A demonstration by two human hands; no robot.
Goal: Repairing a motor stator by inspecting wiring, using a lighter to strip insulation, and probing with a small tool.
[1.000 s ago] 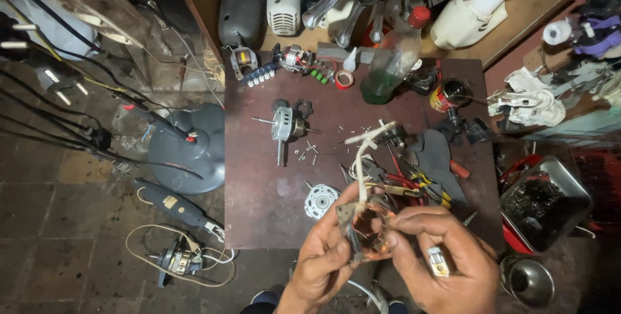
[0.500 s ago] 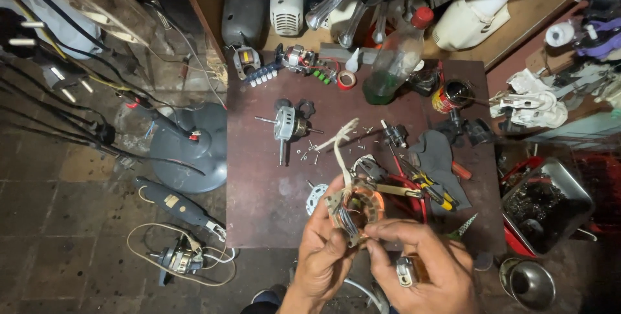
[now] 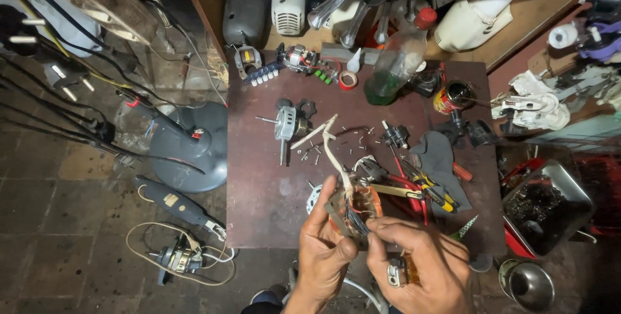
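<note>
**Motor stator pinched between both hands above the near edge of the surface**

A small motor stator (image 3: pixel 352 214), with copper-coloured windings and a bundle of thin dark wires, is held between the left hand (image 3: pixel 323 249) and the right hand (image 3: pixel 420 269), just above the near edge of the dark brown surface (image 3: pixel 259 191). The fingers of the left hand are closed around the stator's left side, with the thumb pressed on its lower face. The fingers of the right hand are curled shut against its right side, where the fine wires appear to be pinched; whether a single wire has been singled out cannot be told. A ring is worn on the right hand. A pale sleeved lead (image 3: pixel 330 149) rises from the stator and trails away over the surface toward a small motor with a shaft (image 3: pixel 284 126).

Several risks are judged likely. The thin wires could be snapped or stripped if they are pulled hard against the winding. The pale lead could be caught on the loose screws (image 3: pixel 310 155) scattered beneath it, and these could be swept off the surface. The grip on the stator is at its edges only, so it could be dropped onto the pliers (image 3: pixel 427 188) and screwdrivers lying just beyond.
</note>
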